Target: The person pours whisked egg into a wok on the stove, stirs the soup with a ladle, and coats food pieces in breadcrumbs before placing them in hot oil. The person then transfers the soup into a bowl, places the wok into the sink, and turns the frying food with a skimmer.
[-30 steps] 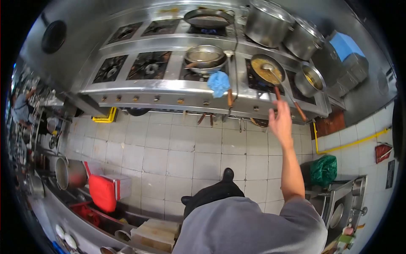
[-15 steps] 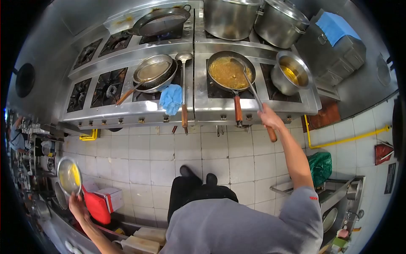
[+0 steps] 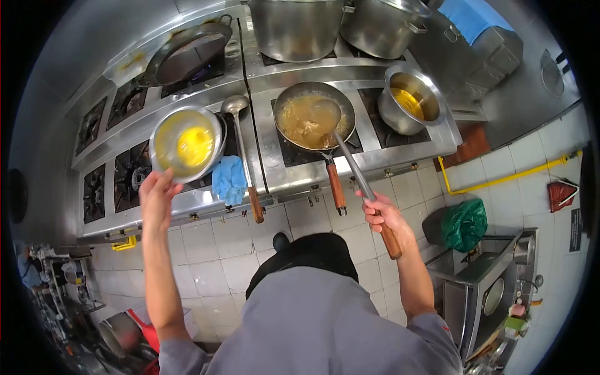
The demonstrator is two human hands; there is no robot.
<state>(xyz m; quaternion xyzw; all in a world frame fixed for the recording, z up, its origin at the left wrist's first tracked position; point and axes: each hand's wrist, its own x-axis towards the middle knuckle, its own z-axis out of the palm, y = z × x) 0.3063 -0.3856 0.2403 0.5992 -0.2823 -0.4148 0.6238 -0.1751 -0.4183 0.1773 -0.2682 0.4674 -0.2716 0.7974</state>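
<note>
My left hand (image 3: 157, 199) pinches the rim of a metal bowl (image 3: 164, 139) with yellow liquid, perhaps beaten egg, in its bottom. The bowl hangs tilted over the left stove, in front of the stacked strainer and pan there. My right hand (image 3: 382, 214) is wrapped round the wooden handle of a ladle (image 3: 356, 164). The ladle's head rests in brown broth inside a frying pan (image 3: 282, 105) on the right stove. The pan's wooden handle (image 3: 335, 186) points toward me.
Right of the pan stands a steel pot (image 3: 400, 115) with yellow liquid. Another ladle (image 3: 245, 147) and a blue cloth (image 3: 229, 180) lie at the left stove's front. Large stockpots (image 3: 297, 28) stand behind. A wide pan (image 3: 187, 53) sits at back left.
My left hand has brought the bowl from low on the left up over the left stove. The ladle's head has shifted within the broth, and I stand closer to the stove.
</note>
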